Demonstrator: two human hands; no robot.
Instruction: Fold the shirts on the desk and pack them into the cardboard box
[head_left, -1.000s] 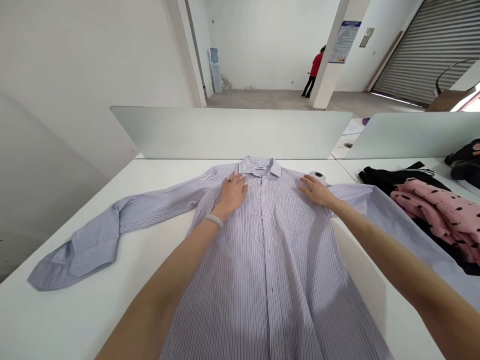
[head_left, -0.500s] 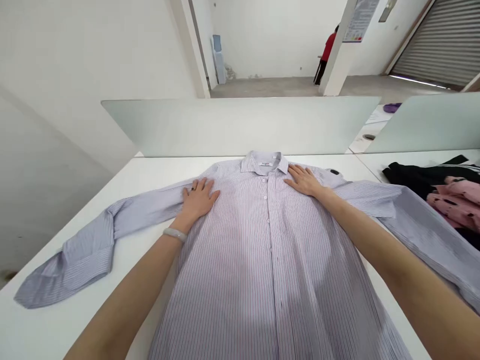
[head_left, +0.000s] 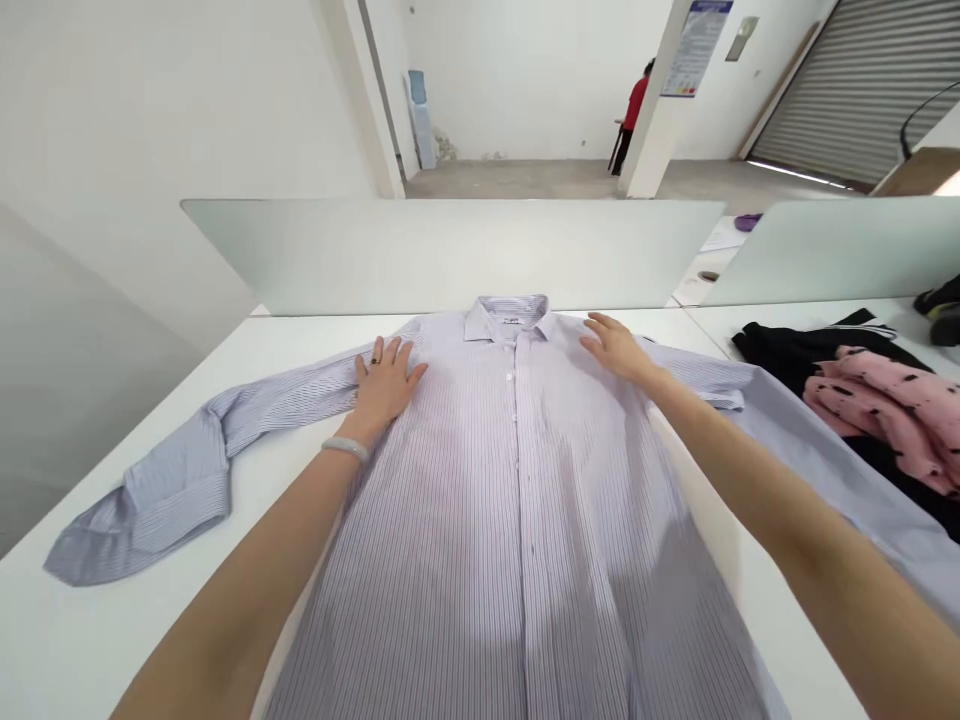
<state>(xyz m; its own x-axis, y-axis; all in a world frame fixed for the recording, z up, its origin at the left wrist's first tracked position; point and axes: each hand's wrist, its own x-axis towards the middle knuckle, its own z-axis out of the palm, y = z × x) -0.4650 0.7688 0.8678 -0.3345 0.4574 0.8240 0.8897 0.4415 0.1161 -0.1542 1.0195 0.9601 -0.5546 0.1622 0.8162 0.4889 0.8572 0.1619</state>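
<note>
A striped button-up shirt lies front up, its collar at the far side and its sleeves spread out to both sides. My left hand rests with spread fingers on the shirt near the left shoulder seam; a ring and a pale bangle are on that arm. Over the right shoulder is my right hand, fingers extended and holding nothing; whether it touches the cloth I cannot tell. The left cuff is folded back, and the right sleeve runs partly behind my right forearm.
The shirt lies on a white table with a frosted divider along its far edge. Black clothing and a pink spotted garment are heaped at the right. A person in red stands far back beside a pillar.
My right hand has shifted slightly at the right shoulder, its fingers looking more lifted. A dark spot near that shoulder is no longer visible. The camera view has turned a little right.
</note>
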